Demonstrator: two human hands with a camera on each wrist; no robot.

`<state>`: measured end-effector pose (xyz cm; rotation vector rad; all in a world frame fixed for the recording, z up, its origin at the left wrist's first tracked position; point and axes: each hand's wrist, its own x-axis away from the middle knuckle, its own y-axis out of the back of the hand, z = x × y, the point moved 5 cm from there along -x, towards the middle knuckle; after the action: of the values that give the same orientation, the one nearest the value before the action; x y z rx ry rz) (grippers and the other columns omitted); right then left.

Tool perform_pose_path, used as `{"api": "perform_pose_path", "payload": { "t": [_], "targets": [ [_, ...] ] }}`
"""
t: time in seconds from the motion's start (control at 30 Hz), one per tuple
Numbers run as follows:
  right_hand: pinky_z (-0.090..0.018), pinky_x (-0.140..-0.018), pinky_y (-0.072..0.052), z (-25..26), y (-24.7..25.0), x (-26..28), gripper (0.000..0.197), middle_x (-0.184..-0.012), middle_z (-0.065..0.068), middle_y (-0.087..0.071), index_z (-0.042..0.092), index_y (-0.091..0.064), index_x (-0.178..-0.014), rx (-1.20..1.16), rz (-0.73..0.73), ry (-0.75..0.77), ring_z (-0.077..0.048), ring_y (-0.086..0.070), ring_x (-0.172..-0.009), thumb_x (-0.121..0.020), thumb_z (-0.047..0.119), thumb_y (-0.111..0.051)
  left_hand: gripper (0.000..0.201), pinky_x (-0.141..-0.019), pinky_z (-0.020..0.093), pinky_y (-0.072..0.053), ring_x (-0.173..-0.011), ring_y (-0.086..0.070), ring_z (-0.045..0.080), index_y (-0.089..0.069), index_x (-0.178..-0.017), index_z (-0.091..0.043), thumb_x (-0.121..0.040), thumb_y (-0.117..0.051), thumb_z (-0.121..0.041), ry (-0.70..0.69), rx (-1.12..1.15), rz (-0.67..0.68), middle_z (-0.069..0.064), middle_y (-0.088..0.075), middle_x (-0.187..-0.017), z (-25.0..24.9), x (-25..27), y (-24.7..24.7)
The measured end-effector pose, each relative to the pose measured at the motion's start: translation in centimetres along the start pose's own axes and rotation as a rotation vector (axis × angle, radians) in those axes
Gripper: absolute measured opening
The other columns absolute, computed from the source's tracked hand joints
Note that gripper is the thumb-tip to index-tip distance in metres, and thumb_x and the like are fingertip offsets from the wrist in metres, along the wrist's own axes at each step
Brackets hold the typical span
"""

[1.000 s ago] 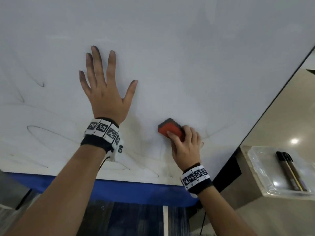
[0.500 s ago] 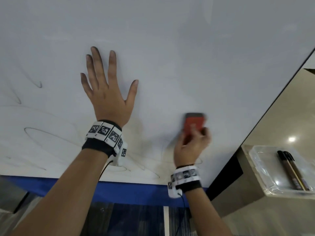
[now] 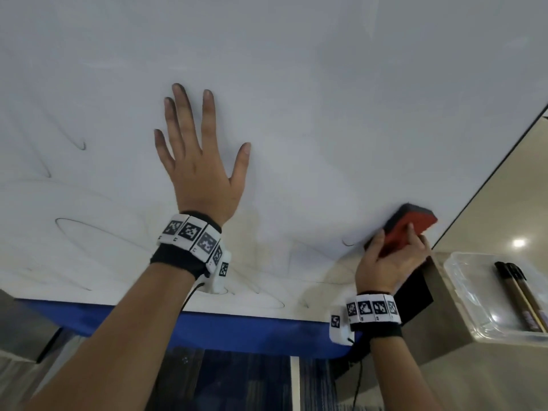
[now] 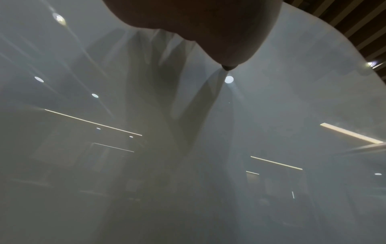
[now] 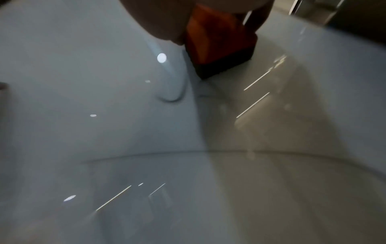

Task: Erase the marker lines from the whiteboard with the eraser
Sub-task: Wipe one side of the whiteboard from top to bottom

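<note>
The whiteboard (image 3: 311, 84) fills the head view, its upper part wiped pale. Thin dark marker lines (image 3: 98, 232) loop across its lower left and along the bottom edge. My left hand (image 3: 195, 161) lies flat on the board with fingers spread. My right hand (image 3: 388, 256) grips the red eraser (image 3: 409, 228), whose black felt side presses on the board near its right edge. In the right wrist view the eraser (image 5: 219, 43) touches the glossy board (image 5: 104, 132). The left wrist view shows only my palm (image 4: 198, 24) over the board (image 4: 271, 115).
A clear plastic tray (image 3: 474, 298) holding dark markers (image 3: 519, 295) sits on a ledge to the right of the board. A blue strip (image 3: 207, 327) runs under the board's bottom edge. Dark carpet (image 3: 237, 381) lies below.
My right hand has swept the eraser to the right across the lower board, from beside the left wrist to the right edge. The left hand has stayed flat in place.
</note>
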<state>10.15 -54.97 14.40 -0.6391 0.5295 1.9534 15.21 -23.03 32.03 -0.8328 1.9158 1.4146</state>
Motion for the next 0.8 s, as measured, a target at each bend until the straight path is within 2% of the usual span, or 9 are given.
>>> {"api": "perform_pose_path", "payload": {
  "t": [0.07, 0.17, 0.23, 0.33, 0.4, 0.5, 0.57, 0.67, 0.8],
  "targets": [
    [-0.048, -0.105, -0.043, 3.3, -2.3, 1.6, 0.041, -0.134, -0.03, -0.044, 0.01, -0.055, -0.13, 0.015, 0.103, 0.174, -0.044, -0.048, -0.12, -0.093, 0.017, -0.07, 0.079, -0.126, 0.056, -0.01, -0.159, -0.003, 0.031, -0.008, -0.164, -0.022, -0.103, -0.035, -0.064, -0.016, -0.018, 0.003, 0.016, -0.003, -0.171, 0.2, 0.2, -0.1],
    [-0.048, -0.093, -0.045, 7.5, -5.6, 5.3, 0.038, -0.126, -0.019, -0.047, 0.023, -0.058, -0.12, 0.112, 0.348, 0.614, -0.037, -0.051, -0.107, -0.087, 0.014, -0.076, 0.08, -0.126, 0.056, -0.01, -0.159, -0.004, 0.033, -0.01, -0.164, -0.019, -0.103, -0.034, -0.065, -0.04, -0.021, -0.01, 0.019, -0.005, -0.17, 0.5, 0.4, -0.3],
    [-0.05, -0.089, -0.048, 7.6, -6.5, 6.3, 0.043, -0.124, -0.017, -0.046, 0.027, -0.057, -0.122, 0.171, 0.421, 0.743, -0.037, -0.051, -0.107, -0.087, 0.014, -0.079, 0.079, -0.126, 0.056, -0.011, -0.159, -0.006, 0.034, -0.012, -0.164, -0.017, -0.104, -0.034, -0.063, -0.041, -0.038, -0.028, 0.021, -0.007, -0.169, 0.4, 0.5, -0.5],
    [-0.049, -0.094, -0.048, 3.9, -5.0, 5.4, 0.041, -0.126, -0.02, -0.046, 0.025, -0.056, -0.122, 0.152, 0.366, 0.588, -0.04, -0.052, -0.108, -0.088, 0.018, -0.079, 0.078, -0.126, 0.055, -0.012, -0.158, -0.006, 0.036, -0.013, -0.164, -0.015, -0.105, -0.034, -0.06, -0.016, -0.02, -0.032, 0.023, -0.007, -0.169, -0.1, 1.1, -1.0],
    [-0.047, -0.099, -0.047, -1.2, -2.3, 5.1, 0.036, -0.129, -0.025, -0.046, 0.017, -0.058, -0.122, 0.123, 0.289, 0.338, -0.041, -0.052, -0.112, -0.09, 0.025, -0.073, 0.079, -0.126, 0.055, -0.013, -0.158, -0.005, 0.037, -0.013, -0.164, -0.015, -0.104, -0.037, -0.061, -0.006, -0.003, -0.005, 0.024, -0.006, -0.169, -0.3, 2.2, -1.6],
    [-0.054, -0.105, -0.045, -7.9, 1.3, 4.8, 0.051, -0.136, -0.032, -0.041, -0.003, -0.058, -0.124, 0.089, 0.208, -0.077, -0.037, -0.046, -0.122, -0.089, 0.033, -0.068, 0.082, -0.126, 0.055, -0.014, -0.158, -0.004, 0.036, -0.014, -0.164, -0.018, -0.102, -0.039, -0.066, -0.012, -0.008, 0.025, 0.022, -0.005, -0.169, 0.0, 3.2, -2.3],
    [-0.051, -0.109, -0.043, -8.9, 2.0, 4.7, 0.055, -0.137, -0.031, -0.039, -0.01, -0.054, -0.126, 0.067, 0.172, -0.205, -0.036, -0.046, -0.123, -0.088, 0.027, -0.068, 0.083, -0.125, 0.056, -0.014, -0.158, -0.004, 0.036, -0.014, -0.164, -0.018, -0.102, -0.039, -0.067, -0.011, -0.002, 0.026, 0.022, -0.006, -0.169, 0.1, 3.2, -2.3],
    [-0.052, -0.107, -0.043, -5.1, 0.1, 4.9, 0.05, -0.131, -0.034, -0.044, -0.008, -0.054, -0.126, 0.023, 0.128, -0.174, -0.047, -0.05, -0.121, -0.087, 0.018, -0.07, 0.082, -0.126, 0.056, -0.014, -0.158, -0.004, 0.038, -0.015, -0.164, -0.016, -0.102, -0.04, -0.064, -0.007, 0.018, 0.012, 0.023, -0.006, -0.169, -0.1, 3.3, -2.5],
    [-0.048, -0.1, -0.043, 4.1, -4.3, 6.5, 0.029, -0.128, -0.025, -0.046, 0.018, -0.055, -0.117, 0.101, 0.343, 0.336, -0.041, -0.05, -0.113, -0.091, 0.019, -0.067, 0.082, -0.126, 0.055, -0.012, -0.157, -0.006, 0.04, -0.015, -0.163, -0.014, -0.103, -0.042, -0.062, -0.006, 0.033, -0.015, 0.027, -0.008, -0.167, -0.2, 3.6, -2.7]
  ]
}}
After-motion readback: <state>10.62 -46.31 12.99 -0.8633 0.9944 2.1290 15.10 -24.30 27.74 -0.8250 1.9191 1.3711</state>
